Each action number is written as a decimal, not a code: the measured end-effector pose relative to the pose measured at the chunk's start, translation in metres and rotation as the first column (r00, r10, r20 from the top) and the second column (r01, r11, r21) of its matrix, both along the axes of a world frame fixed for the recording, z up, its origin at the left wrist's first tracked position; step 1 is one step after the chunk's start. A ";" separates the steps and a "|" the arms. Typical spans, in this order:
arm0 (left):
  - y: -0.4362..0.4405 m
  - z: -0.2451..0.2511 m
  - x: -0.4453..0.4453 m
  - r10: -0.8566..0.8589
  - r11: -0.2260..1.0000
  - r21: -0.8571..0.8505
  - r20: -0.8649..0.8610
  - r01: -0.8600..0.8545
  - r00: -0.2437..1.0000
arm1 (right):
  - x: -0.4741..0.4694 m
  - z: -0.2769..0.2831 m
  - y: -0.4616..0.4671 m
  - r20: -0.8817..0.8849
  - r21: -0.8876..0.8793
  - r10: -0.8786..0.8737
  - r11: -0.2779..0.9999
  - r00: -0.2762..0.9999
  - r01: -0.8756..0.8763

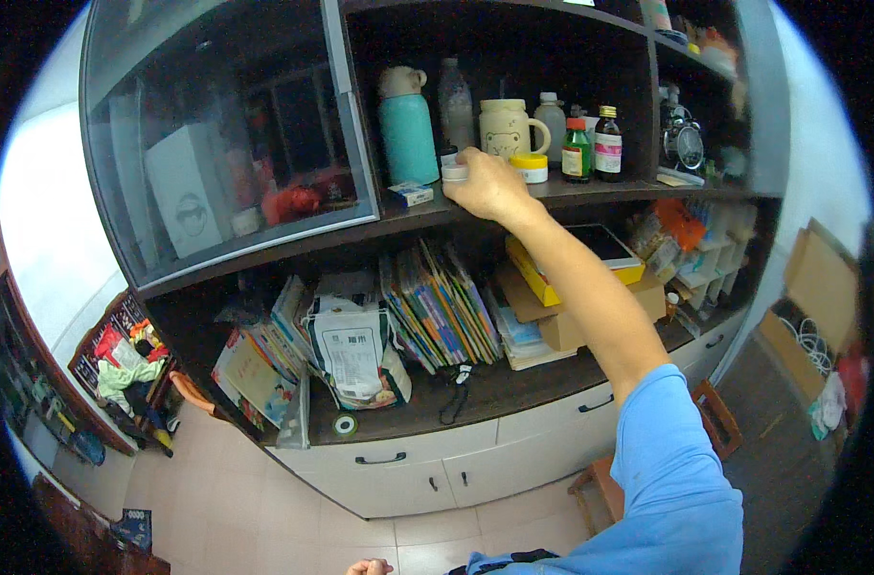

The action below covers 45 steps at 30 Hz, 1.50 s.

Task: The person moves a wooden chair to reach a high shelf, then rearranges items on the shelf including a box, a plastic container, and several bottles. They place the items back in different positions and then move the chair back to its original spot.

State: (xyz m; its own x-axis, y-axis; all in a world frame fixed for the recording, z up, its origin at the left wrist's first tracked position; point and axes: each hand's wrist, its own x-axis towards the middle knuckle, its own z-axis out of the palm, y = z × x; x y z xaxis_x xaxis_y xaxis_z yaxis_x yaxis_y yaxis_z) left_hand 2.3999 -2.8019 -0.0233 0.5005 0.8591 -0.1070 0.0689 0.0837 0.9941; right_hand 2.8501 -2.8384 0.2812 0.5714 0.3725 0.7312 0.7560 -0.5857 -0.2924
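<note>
My right hand reaches to the cabinet's open upper shelf, its fingers around a small white jar near the shelf edge. Left of it stand a turquoise insulated bottle and a small flat carton. Just behind are a cream mug with an animal face and a clear plastic bottle. A yellow-lidded jar sits beside my wrist. Further right are a green bottle with a red cap and a brown medicine bottle. My left hand shows only partly at the bottom edge.
A glass door covers the upper left compartment. Below, the lower shelf bears a row of thin books, a printed bag, a tape roll and a yellow box. A wooden stool stands by the drawers.
</note>
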 end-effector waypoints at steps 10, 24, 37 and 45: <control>-0.012 0.020 0.000 -0.099 0.994 0.034 -0.110 0.103 0.989 | -0.026 -0.011 0.063 0.084 0.162 0.330 0.927 0.940 -0.340; -0.015 -0.012 -0.007 -0.013 0.993 -0.117 0.039 0.018 0.999 | 0.008 -0.008 -0.022 0.011 0.249 0.285 0.928 0.959 -0.278; -0.024 -0.009 0.002 -0.032 0.992 -0.118 0.021 0.034 0.999 | 0.016 -0.009 -0.008 0.163 0.211 0.296 0.922 0.941 -0.326; -0.026 -0.004 0.007 -0.003 0.996 -0.090 0.005 0.003 1.000 | 0.062 0.019 0.042 0.036 -0.080 0.101 0.992 0.994 -0.098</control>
State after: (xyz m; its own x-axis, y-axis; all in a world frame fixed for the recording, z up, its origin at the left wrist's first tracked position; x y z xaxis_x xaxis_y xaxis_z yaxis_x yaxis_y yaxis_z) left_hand 2.4064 -2.8281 -0.0277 0.5039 0.8444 -0.1819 0.0647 0.1731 0.9828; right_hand 2.9118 -2.7965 0.2998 0.4997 0.4825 0.7193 0.8216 -0.5271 -0.2172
